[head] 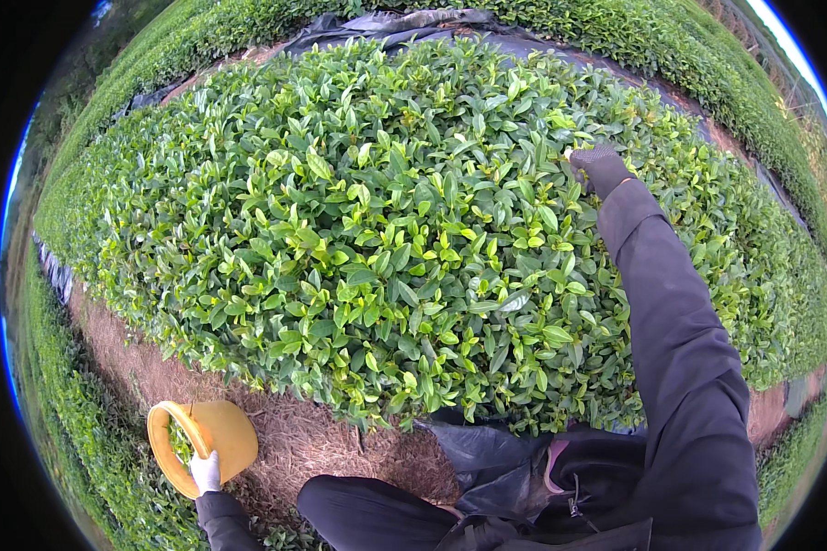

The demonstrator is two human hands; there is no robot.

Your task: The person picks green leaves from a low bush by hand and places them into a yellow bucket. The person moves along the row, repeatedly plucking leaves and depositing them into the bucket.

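My left hand (pixel 207 473), in a white glove, grips the rim of a yellow plastic bucket (pixel 231 437) at the lower left. The bucket is tilted, and some green leaves (pixel 179 441) show inside its mouth. At the upper right my right hand (pixel 596 169), in a dark dotted glove, reaches into the top of a dense leafy bush row (pixel 400 255), which looks like tea. Its fingers are curled down among the leaves, and a small pale spot shows at their tips. Whether they pinch anything is hidden.
Dry straw-like mulch (pixel 303 427) covers the ground beside the bucket. Black plastic sheeting (pixel 482 461) lies by my legs, with more sheeting (pixel 413 27) beyond the row. Another hedge row (pixel 661 41) runs behind, and one (pixel 89 420) at left.
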